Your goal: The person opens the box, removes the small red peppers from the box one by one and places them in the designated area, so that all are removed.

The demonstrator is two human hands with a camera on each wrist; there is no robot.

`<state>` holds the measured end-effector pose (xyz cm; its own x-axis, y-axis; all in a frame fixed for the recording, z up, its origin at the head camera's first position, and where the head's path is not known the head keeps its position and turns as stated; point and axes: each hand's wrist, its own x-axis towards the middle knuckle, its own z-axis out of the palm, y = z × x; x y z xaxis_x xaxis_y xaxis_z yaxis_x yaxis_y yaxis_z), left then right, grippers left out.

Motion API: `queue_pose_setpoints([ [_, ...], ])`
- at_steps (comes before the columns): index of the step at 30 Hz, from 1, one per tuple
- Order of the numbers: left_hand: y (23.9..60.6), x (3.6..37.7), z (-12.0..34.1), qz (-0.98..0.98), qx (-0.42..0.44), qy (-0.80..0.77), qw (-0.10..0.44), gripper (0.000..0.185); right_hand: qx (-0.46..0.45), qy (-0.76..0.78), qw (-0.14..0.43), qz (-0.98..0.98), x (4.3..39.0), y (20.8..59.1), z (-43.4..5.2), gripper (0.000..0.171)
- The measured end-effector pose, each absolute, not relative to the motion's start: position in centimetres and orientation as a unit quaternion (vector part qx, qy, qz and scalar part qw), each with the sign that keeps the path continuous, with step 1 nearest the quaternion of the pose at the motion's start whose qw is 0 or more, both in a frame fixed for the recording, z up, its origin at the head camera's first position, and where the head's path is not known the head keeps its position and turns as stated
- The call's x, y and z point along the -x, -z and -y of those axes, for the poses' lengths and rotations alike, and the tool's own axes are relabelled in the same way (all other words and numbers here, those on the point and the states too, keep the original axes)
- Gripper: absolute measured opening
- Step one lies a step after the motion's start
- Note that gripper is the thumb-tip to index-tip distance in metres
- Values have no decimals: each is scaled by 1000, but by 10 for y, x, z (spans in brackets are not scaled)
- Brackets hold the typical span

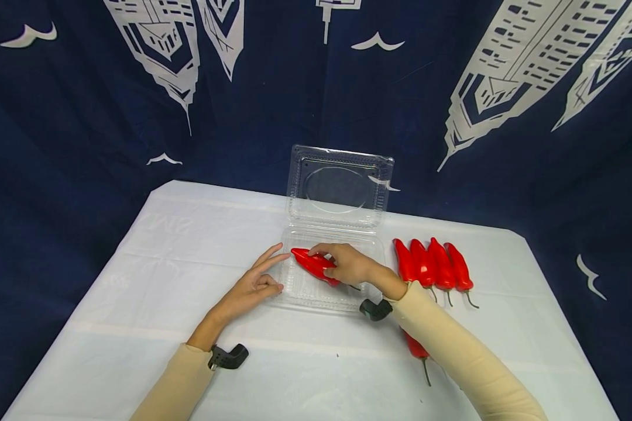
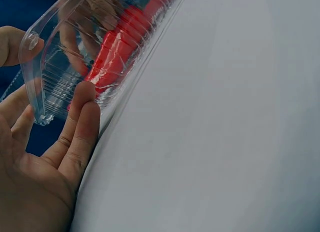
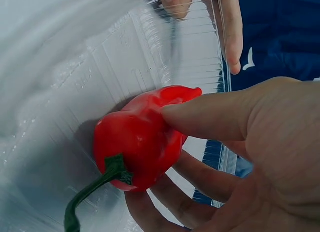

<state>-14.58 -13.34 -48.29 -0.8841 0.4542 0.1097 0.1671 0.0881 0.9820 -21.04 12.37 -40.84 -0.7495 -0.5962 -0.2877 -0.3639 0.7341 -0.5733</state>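
My right hand (image 1: 351, 266) holds a red chili pepper (image 1: 309, 262) low inside the bottom half of a clear plastic clamshell box (image 1: 316, 302). In the right wrist view the thumb lies on the pepper's top side, other fingers come round beneath it, and its green stem (image 3: 90, 192) points away from the palm. At the box's left side is my left hand (image 1: 250, 286). The left wrist view shows its extended fingers (image 2: 82, 124) at the ribbed wall and the thumb right at the rim. Red shows through the clear wall there.
The clear lid (image 1: 342, 220) stands raised at the back of the box. Several red peppers (image 1: 443, 268) lie in a row to the right. Another pepper (image 1: 416, 346) lies nearer, partly hidden by the right sleeve. A dark blue printed cloth (image 1: 316, 99) hangs behind the white table (image 1: 189, 234).
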Motion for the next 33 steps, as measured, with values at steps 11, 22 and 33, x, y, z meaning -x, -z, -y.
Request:
queue_pose_setpoints([
  [11, 488, 148, 134, -722, -221, -646, 112, 65, 278, 236, 249, -897, 209, 409, -124, 48],
  [22, 485, 147, 134, -725, -216, -644, 116, 66, 291, 239, 234, -896, 205, 411, -123, 45],
  [33, 484, 146, 134, -725, -214, -644, 115, 66, 291, 226, 231, -901, 203, 406, -122, 47],
])
